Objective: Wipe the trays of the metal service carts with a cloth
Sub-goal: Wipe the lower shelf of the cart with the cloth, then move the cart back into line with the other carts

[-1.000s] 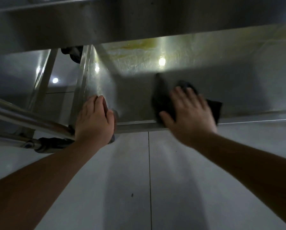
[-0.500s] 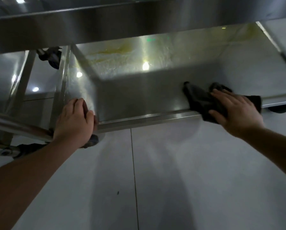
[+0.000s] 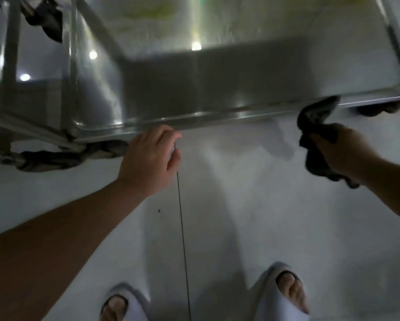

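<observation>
The right hand (image 3: 340,156) grips the dark cloth (image 3: 314,133) just beside the tray (image 3: 217,117); the left hand (image 3: 149,158), relaxed, touches its rim.

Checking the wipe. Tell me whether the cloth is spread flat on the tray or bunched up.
Bunched: the dark cloth is crumpled in the right hand, off the tray.

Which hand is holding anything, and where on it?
Right hand grips the cloth by its bunched lower part. Left hand holds nothing, by the tray rim.
</observation>
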A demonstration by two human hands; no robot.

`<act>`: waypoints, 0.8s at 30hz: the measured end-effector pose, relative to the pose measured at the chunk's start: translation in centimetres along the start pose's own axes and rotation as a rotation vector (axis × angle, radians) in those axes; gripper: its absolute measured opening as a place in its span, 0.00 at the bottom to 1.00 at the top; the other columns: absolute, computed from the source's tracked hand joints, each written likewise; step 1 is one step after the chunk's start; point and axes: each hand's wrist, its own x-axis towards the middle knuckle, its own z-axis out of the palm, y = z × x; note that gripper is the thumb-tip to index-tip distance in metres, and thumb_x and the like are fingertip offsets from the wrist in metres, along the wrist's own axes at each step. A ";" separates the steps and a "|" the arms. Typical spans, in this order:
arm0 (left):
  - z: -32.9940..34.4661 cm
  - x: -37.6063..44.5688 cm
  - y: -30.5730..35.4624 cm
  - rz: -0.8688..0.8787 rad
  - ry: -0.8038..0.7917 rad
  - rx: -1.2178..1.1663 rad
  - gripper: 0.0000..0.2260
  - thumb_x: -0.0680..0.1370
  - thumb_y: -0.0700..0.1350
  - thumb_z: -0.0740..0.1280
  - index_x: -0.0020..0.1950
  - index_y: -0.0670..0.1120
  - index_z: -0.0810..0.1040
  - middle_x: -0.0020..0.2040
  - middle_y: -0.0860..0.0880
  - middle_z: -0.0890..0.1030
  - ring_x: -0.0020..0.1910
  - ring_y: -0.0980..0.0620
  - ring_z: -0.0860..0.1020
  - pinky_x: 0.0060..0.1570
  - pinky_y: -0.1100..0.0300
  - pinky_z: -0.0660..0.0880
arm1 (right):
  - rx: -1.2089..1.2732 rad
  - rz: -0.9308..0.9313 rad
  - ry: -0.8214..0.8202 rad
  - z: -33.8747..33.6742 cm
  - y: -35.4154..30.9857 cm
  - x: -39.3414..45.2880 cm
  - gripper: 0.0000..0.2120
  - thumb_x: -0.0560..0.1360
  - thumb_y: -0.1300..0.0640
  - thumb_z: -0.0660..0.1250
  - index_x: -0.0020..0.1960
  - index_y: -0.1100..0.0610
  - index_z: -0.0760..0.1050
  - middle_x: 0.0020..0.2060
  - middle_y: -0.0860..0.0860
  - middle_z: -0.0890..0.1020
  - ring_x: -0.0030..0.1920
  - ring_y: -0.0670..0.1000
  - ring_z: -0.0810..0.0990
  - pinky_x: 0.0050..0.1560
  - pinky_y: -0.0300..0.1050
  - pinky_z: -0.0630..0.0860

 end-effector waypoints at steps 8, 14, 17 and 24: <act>-4.5 -7.7 10.0 -0.243 -0.570 -0.043 0.22 0.83 0.54 0.62 0.73 0.44 0.73 0.67 0.42 0.76 0.62 0.40 0.76 0.57 0.45 0.76 | -0.005 0.026 -0.489 1.8 -3.9 -15.9 0.12 0.82 0.41 0.63 0.55 0.47 0.79 0.41 0.46 0.83 0.42 0.53 0.82 0.44 0.48 0.78; -15.1 -11.9 14.9 -0.335 -0.889 0.003 0.23 0.85 0.58 0.57 0.77 0.48 0.68 0.70 0.44 0.74 0.66 0.43 0.75 0.61 0.46 0.74 | -0.223 -0.259 -0.608 -4.6 -10.4 -25.1 0.18 0.83 0.38 0.61 0.62 0.51 0.72 0.50 0.50 0.78 0.50 0.56 0.79 0.49 0.54 0.79; -22.0 -12.2 16.0 -0.349 -0.949 0.032 0.24 0.85 0.59 0.57 0.78 0.48 0.67 0.70 0.44 0.73 0.66 0.43 0.75 0.62 0.46 0.74 | -0.168 -0.313 -0.641 -10.0 -13.6 -28.2 0.17 0.82 0.40 0.62 0.65 0.50 0.71 0.50 0.49 0.80 0.50 0.55 0.80 0.49 0.55 0.80; -41.2 -9.2 18.1 -0.541 -0.861 -0.007 0.23 0.84 0.58 0.58 0.77 0.49 0.68 0.69 0.46 0.73 0.65 0.44 0.74 0.61 0.47 0.73 | -0.314 -0.393 -0.565 -26.7 -20.7 -30.5 0.16 0.83 0.39 0.61 0.60 0.50 0.70 0.46 0.48 0.77 0.45 0.52 0.78 0.46 0.53 0.79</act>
